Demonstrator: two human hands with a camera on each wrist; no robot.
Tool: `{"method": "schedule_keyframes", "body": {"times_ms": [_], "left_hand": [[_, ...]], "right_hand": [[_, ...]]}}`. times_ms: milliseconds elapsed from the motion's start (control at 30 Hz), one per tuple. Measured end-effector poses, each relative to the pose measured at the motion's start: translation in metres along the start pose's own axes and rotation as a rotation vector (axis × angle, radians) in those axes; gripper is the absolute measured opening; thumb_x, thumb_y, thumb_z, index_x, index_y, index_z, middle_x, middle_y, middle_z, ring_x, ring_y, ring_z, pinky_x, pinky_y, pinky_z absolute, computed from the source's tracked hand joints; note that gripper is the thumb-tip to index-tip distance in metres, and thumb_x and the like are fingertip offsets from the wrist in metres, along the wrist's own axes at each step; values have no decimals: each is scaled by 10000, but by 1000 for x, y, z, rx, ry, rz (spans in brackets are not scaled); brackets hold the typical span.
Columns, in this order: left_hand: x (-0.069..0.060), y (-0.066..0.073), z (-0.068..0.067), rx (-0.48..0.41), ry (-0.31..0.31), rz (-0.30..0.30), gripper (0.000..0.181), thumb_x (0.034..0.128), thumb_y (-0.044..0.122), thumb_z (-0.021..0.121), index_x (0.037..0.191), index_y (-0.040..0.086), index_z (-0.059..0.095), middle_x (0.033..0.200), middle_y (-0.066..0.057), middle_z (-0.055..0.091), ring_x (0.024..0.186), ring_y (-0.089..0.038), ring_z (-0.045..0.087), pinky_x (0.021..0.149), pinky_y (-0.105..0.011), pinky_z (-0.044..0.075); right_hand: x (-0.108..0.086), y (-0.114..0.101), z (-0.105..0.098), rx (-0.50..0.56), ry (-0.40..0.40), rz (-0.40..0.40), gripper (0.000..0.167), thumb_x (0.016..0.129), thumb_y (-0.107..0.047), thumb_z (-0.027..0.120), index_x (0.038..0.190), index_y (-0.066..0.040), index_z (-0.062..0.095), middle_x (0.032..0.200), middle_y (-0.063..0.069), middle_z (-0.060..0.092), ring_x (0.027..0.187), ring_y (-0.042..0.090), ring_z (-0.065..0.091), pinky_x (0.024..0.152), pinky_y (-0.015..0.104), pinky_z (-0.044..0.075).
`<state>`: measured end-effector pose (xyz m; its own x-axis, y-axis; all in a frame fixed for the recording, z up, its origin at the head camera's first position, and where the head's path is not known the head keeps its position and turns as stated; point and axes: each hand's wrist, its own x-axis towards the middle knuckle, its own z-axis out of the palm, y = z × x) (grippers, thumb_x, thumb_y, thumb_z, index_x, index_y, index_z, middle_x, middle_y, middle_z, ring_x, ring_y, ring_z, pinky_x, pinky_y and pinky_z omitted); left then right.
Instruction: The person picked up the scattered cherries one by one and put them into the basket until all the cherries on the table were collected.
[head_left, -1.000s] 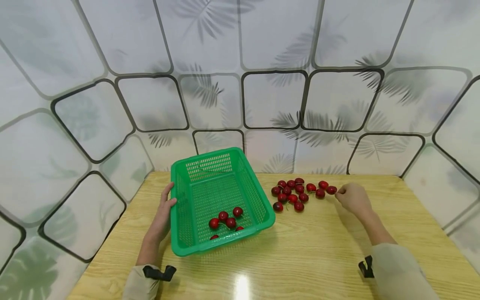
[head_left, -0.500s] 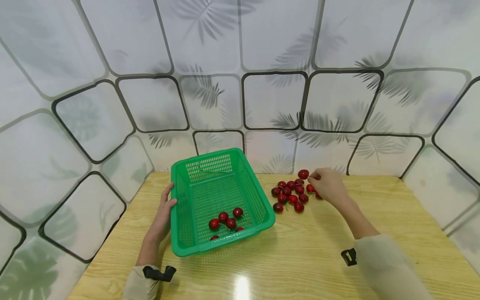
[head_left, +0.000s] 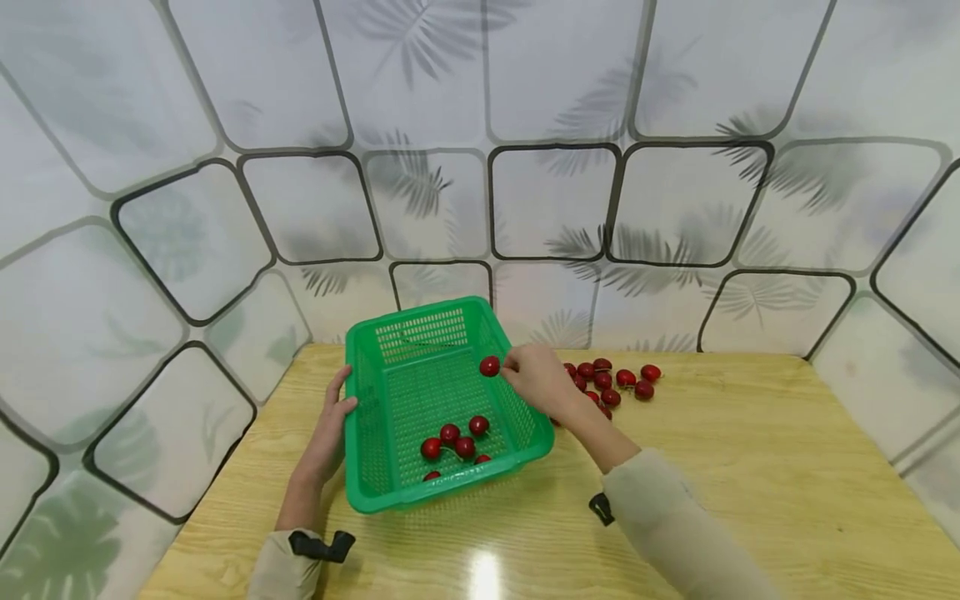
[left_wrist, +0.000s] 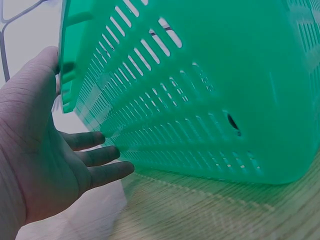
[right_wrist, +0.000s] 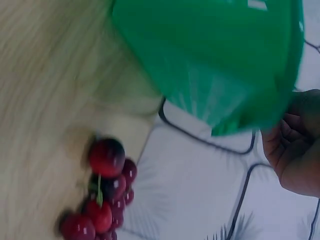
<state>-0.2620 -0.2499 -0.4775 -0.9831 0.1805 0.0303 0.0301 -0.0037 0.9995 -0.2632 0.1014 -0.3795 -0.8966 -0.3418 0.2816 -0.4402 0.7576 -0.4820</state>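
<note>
My right hand pinches a dark red cherry, seemingly by its stem, above the right part of a green plastic basket. In the right wrist view that hand is partly behind the basket rim, and its cherry is hidden. Several cherries lie inside the basket near its front wall. My left hand rests against the basket's left side, thumb at the rim. The left wrist view shows its fingers fairly straight along the slotted wall.
Several more cherries lie on the wooden table to the right of the basket, some hidden behind my right hand and wrist. A patterned curtain-like backdrop rises behind the table and along both sides.
My right hand has lifted a cherry from the right end of the loose group and carried it left over the basket. The left hand and basket have stayed put.
</note>
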Motion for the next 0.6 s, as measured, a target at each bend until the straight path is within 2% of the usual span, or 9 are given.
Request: {"method": "schedule_keyframes", "body": {"times_ms": [233, 333, 467, 533, 600], "left_hand": [[0, 1, 0, -2, 1, -17, 601, 1077, 282, 331, 1585, 287, 10, 1514, -227, 198, 984, -115, 600, 797, -255, 532], [0, 1, 0, -1, -1, -15, 598, 1077, 273, 329, 1584, 281, 11, 1506, -229, 203, 977, -112, 600, 794, -255, 532], [0, 0, -1, -5, -1, -19, 598, 1072, 268, 328, 1580, 282, 13, 1512, -232, 189, 975, -125, 604, 789, -262, 536], [0, 0, 0, -10, -1, -23, 597, 1069, 267, 327, 1577, 286, 13, 1519, -228, 179, 986, -134, 602, 789, -265, 537], [1, 0, 1, -17, 1, -21, 595, 1069, 261, 328, 1577, 282, 17, 1521, -224, 175, 1001, -142, 597, 795, -264, 535]], "right_hand": [[10, -32, 45, -50, -125, -46, 183, 936, -71, 651, 758, -64, 695, 709, 7, 650, 597, 96, 521, 558, 266, 472], [14, -43, 61, -80, -174, -41, 290, 944, -70, 632, 658, -114, 608, 610, -41, 551, 547, 80, 453, 493, 236, 408], [18, -53, 76, -135, -199, -36, 463, 907, -10, 595, 541, -176, 367, 518, -75, 276, 493, 78, 281, 429, 217, 282], [20, -56, 81, -151, -206, -33, 489, 895, -1, 584, 532, -185, 313, 518, -72, 233, 489, 82, 263, 420, 217, 284], [21, -57, 85, -162, -217, -28, 491, 889, -2, 577, 526, -187, 303, 503, -75, 252, 477, 79, 282, 415, 220, 304]]}}
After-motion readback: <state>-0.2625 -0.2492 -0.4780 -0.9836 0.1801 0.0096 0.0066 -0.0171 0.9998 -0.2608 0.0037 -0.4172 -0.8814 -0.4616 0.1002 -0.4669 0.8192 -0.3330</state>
